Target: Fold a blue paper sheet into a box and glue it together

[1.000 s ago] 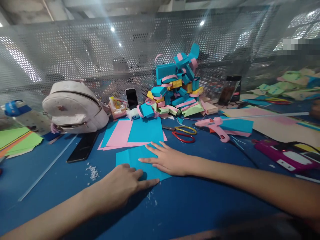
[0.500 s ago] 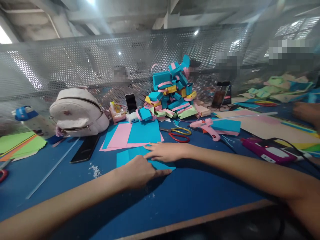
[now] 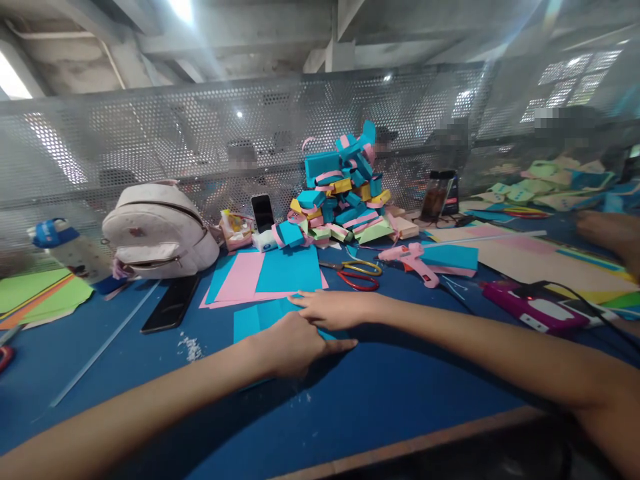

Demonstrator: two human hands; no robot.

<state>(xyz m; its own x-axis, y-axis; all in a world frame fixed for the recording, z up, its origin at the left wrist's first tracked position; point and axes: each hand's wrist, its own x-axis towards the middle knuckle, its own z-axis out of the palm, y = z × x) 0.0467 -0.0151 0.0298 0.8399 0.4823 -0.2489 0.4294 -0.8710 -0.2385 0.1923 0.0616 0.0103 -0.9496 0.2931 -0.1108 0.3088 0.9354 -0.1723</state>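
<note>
A blue sheet of paper (image 3: 247, 324) with crease lines lies on the blue table. Across its near right edge, my left hand (image 3: 295, 343) rests with the index finger stretched to the right and the other fingers curled under. My right hand (image 3: 340, 309) lies flat on the sheet with its fingers pointing left, close against my left hand. Both hands cover much of the paper. Just behind are stacked blue and pink sheets (image 3: 287, 272), and scissors (image 3: 357, 272) with red and yellow handles lie to their right.
A pile of folded paper pieces (image 3: 345, 193) stands at the back. Right of it are a pink glue gun (image 3: 413, 261) and a purple device with a cable (image 3: 530, 308). A phone (image 3: 171, 303), backpack (image 3: 160, 233) and bottle (image 3: 75, 253) are left. Another person's hand (image 3: 605, 230) is far right.
My left hand has slid slightly right, its index fingertip passing the paper's right corner. My right hand stays pressed on the sheet. The view has shifted a little.
</note>
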